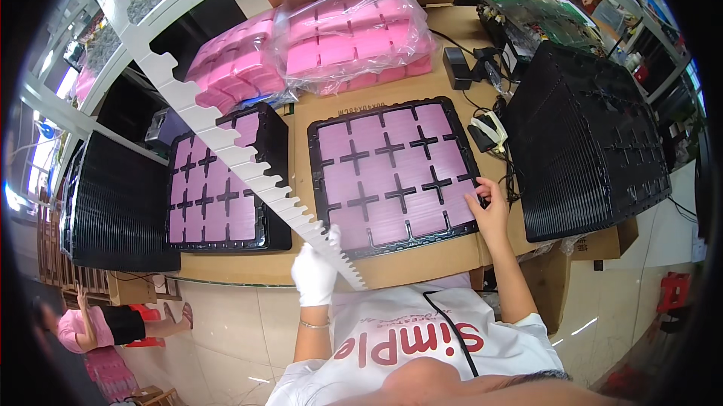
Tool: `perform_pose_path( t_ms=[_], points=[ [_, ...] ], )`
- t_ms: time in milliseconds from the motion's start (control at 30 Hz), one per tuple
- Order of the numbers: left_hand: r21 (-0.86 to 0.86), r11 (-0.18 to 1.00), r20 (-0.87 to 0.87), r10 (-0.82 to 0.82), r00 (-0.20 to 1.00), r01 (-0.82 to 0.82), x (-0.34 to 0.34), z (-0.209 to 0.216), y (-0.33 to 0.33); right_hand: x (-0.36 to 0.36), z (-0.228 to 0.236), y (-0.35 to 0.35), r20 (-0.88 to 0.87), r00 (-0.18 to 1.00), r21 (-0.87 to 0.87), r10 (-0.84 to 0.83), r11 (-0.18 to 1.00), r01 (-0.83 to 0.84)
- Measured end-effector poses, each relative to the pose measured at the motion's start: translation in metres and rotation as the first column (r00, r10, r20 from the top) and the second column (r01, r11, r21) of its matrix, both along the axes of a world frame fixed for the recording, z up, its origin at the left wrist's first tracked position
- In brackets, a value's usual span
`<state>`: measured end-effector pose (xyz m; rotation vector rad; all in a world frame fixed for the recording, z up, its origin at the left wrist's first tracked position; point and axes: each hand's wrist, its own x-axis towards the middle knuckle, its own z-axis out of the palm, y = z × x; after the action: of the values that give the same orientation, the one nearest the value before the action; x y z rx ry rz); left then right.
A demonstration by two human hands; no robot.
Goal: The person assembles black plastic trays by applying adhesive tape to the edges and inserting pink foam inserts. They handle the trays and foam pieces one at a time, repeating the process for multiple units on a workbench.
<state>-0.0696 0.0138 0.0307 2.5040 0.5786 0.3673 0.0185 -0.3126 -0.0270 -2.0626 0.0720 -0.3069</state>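
A square black plastic tray [452, 132] lies in front of me, with pinkish-purple sheet pieces [370, 176] between its black cross-shaped dividers. At its near left corner is my left hand [315, 274], in a white glove, closed on the rim; its fingers are partly hidden by a toothed pale strip. My bare right hand [491, 210] holds the tray's right edge, the thumb on the rim and the other fingers curled beside it. To the left stands a stack of similar black trays [273, 150], its top one also filled with pinkish-purple pieces.
The pale toothed strip [248, 167] crosses the view diagonally. Tall black tray stacks stand at far left [120, 206] and right [561, 157]. Pink foam blocks [350, 37], some bagged, lie behind. Cables and a black adapter [456, 68] are back right. Another person [86, 328] is at lower left.
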Motion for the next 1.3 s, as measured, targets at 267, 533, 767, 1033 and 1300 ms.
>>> perform_pose_path(
  t_ms=[267, 533, 767, 1033, 1300],
  points=[
    [0.441, 0.881, 0.360, -0.351, 0.864, 0.174, 0.125, -0.015, 0.020, 0.088, 0.030, 0.055, 0.364, 0.910, -0.572, 0.198, 0.819, 0.051],
    [0.576, 0.754, -0.174, -0.265, 0.948, 0.316, 0.185, -0.036, 0.012, 0.162, -0.016, 0.061, 0.031, 0.991, -0.877, 0.127, 0.479, -0.034],
    [0.584, 0.758, -0.046, -0.327, 0.944, 0.291, 0.197, -0.043, 0.018, 0.179, -0.026, 0.060, 0.211, 0.965, -0.823, 0.158, 0.561, 0.088],
    [0.462, 0.536, -0.130, -0.747, 0.651, 0.707, 0.054, -0.013, 0.022, 0.025, 0.020, 0.009, 0.141, 0.814, -0.557, 0.563, 0.725, -0.405],
    [0.417, 0.715, 0.056, -0.637, 0.769, 0.561, -0.008, 0.001, 0.030, -0.033, 0.036, -0.027, 0.079, 0.837, -0.714, 0.542, 0.616, -0.332]
  ],
)
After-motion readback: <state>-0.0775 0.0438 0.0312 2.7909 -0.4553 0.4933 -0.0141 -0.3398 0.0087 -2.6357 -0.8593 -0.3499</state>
